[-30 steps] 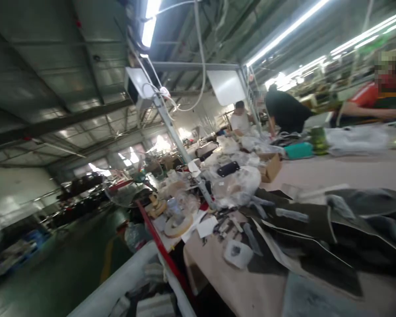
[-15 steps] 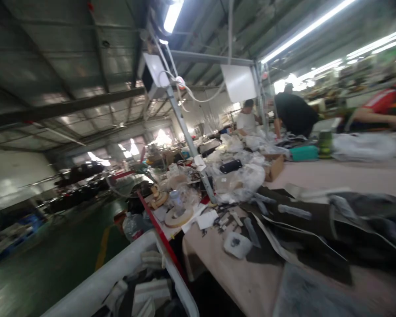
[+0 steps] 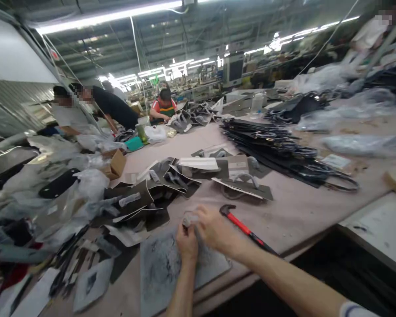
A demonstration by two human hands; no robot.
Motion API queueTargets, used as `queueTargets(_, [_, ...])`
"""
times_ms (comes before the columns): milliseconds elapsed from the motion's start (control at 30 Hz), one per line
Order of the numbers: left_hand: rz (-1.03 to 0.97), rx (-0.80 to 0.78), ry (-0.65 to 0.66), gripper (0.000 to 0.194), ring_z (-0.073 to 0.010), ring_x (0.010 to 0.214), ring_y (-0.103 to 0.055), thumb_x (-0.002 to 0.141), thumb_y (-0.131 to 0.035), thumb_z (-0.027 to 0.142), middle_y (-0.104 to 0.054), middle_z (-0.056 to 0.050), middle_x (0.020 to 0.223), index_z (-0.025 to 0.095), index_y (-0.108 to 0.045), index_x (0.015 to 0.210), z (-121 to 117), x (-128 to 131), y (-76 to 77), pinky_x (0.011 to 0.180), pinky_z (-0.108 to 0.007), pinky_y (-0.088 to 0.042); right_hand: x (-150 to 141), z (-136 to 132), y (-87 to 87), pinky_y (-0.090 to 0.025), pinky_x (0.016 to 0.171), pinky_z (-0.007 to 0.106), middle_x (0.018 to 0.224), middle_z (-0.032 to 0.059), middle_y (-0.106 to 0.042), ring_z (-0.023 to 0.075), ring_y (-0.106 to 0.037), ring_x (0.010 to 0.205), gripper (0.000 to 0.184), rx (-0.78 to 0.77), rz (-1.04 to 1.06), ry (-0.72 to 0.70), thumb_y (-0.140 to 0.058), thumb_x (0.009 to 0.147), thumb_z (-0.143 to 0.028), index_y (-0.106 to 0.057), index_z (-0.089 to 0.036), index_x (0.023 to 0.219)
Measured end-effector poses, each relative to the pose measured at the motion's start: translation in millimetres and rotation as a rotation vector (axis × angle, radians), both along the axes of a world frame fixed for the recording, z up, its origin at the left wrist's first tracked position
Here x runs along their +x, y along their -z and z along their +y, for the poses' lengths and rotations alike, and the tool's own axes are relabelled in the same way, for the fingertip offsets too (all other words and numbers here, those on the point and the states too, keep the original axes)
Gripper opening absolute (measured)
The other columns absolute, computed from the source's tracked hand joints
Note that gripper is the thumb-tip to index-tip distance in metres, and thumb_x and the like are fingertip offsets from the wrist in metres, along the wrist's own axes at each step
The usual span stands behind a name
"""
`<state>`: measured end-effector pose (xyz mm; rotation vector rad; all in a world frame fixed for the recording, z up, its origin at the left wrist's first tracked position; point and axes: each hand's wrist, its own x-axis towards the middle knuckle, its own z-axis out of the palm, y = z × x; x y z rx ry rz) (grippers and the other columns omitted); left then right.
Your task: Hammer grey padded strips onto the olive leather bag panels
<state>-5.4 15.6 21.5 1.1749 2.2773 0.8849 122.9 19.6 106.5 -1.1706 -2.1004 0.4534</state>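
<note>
Both of my hands meet over a grey worn mat (image 3: 165, 268) at the near edge of a long pinkish worktable (image 3: 293, 207). My left hand (image 3: 186, 243) is closed in a pinch on a small pale piece (image 3: 188, 218). My right hand (image 3: 214, 229) curls round the same piece from the right, fingers closed. A hammer with a red and black handle (image 3: 246, 229) lies on the table just right of my right hand. Dark cut leather-like panels (image 3: 145, 198) lie scattered beyond my hands.
A stack of flat black pieces with handles (image 3: 284, 147) runs along the right. Clear plastic bags and a cardboard box (image 3: 115, 164) crowd the left. Three people work at the far left end. A white board (image 3: 383, 226) sits lower right.
The view has swung from the ceiling and the table's left end down to the table in front of me. My two hands and the hammer have come into view.
</note>
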Motion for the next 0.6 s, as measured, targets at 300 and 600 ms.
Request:
queueTargets(300, [-0.291, 0.419, 0.106, 0.035, -0.0294, 0.086, -0.074, 0.078, -0.065, 0.049, -0.077, -0.012, 0.087, 0.018, -0.071, 0.092, 6.9, -10.9, 36.4, 0.078, -0.036, -0.058, 190.4, 123.0, 23.9, -0.043, 0.096, 0.035, 0.123, 0.0199, -0.065, 0.0275, -0.059, 0.114, 0.041, -0.279, -0.255, 0.763, -0.052, 0.091, -0.027, -0.061, -0.01, 0.127])
queueTargets(600, [-0.34, 0.451, 0.12, 0.026, -0.0229, 0.078, -0.07, 0.08, -0.067, 0.043, -0.073, -0.007, 0.079, 0.018, -0.068, 0.084, 1.1, -5.2, 23.6, 0.074, -0.03, -0.053, 169.0, 129.8, -11.2, -0.044, 0.08, 0.032, 0.109, 0.0176, -0.073, 0.0256, -0.067, 0.096, 0.039, -0.338, -0.331, 0.538, -0.052, 0.092, -0.027, -0.065, -0.012, 0.125])
